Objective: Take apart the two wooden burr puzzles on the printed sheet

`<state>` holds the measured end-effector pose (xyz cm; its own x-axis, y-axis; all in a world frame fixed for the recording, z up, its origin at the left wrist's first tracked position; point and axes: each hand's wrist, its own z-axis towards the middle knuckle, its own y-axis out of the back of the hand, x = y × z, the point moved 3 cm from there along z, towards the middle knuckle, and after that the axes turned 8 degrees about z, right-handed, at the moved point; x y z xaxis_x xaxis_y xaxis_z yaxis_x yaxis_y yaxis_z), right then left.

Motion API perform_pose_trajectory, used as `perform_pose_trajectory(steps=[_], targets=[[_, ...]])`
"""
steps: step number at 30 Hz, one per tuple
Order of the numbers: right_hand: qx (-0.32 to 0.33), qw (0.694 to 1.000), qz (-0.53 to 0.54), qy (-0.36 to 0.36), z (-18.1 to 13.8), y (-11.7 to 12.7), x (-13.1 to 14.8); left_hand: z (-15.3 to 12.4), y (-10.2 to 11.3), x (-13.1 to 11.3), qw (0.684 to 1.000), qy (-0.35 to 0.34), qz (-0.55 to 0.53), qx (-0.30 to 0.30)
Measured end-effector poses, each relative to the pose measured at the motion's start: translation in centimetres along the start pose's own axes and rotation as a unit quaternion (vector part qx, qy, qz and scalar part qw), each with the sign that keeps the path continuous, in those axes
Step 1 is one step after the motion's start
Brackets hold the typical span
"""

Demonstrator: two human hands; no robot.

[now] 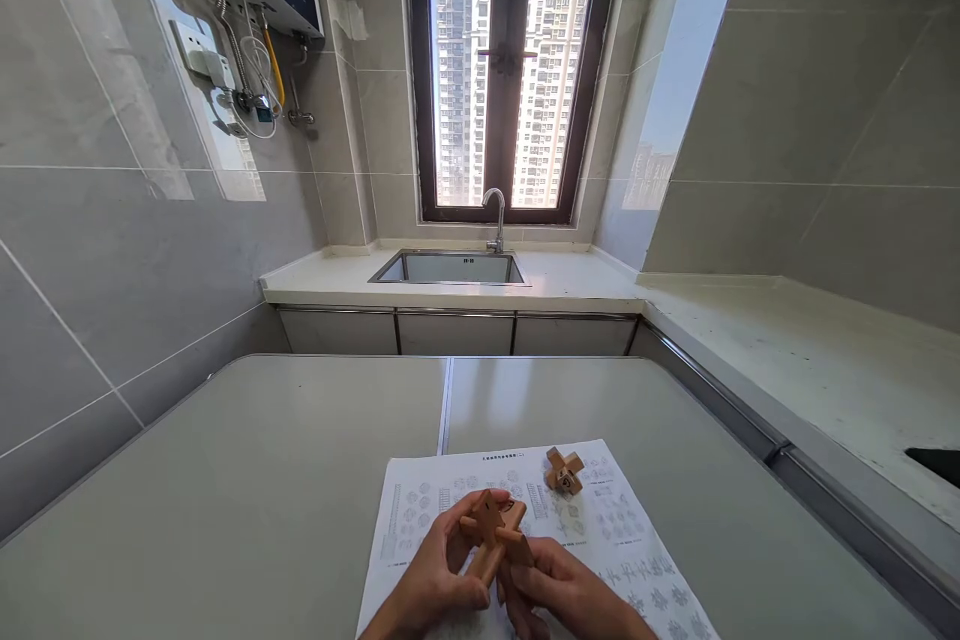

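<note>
Both of my hands hold one wooden interlocking puzzle [495,532] of crossed brown sticks, just above a printed instruction sheet [450,505]. My left hand [435,575] grips its left side with thumb and fingers curled round a stick. My right hand [559,590] pinches the lower right stick. A second, smaller wooden puzzle [564,470] lies on the sheet beyond my hands, a little to the right, untouched.
The sheet lies on a grey table [262,480] with a seam down its middle. Beyond it a white counter holds a steel sink [450,268] and tap under a window. A counter [825,370] runs along the right; a water heater hangs upper left.
</note>
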<state>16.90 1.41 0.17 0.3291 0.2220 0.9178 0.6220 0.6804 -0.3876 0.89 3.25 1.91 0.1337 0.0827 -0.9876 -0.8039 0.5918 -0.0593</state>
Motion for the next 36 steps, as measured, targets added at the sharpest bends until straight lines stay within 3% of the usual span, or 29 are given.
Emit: perform_pose_trajectory(steps=[8,11,15,20,29,36], targets=[[-0.030,0.999,-0.034,0.027,0.2,-0.1,-0.2,-0.3,0.4,-0.7,0.999,-0.014,0.023,0.025],[-0.097,0.989,-0.098,0.053,0.2,0.3,-0.2,-0.3,0.4,-1.7,0.999,-0.022,0.044,0.008],[-0.183,0.952,-0.224,0.102,0.1,0.4,0.2,-0.3,0.5,-1.8,0.995,-0.022,0.083,-0.046],[-0.182,0.934,-0.290,0.101,0.3,0.3,-0.2,-0.4,0.5,-1.0,0.988,-0.017,0.137,-0.072],[-0.168,0.935,-0.291,0.112,0.1,0.5,-0.3,-0.7,0.6,-1.1,0.973,-0.064,0.208,-0.080],[-0.210,0.923,-0.302,0.111,0.1,0.8,-0.6,-1.2,0.4,-1.3,0.963,-0.038,0.251,-0.091]])
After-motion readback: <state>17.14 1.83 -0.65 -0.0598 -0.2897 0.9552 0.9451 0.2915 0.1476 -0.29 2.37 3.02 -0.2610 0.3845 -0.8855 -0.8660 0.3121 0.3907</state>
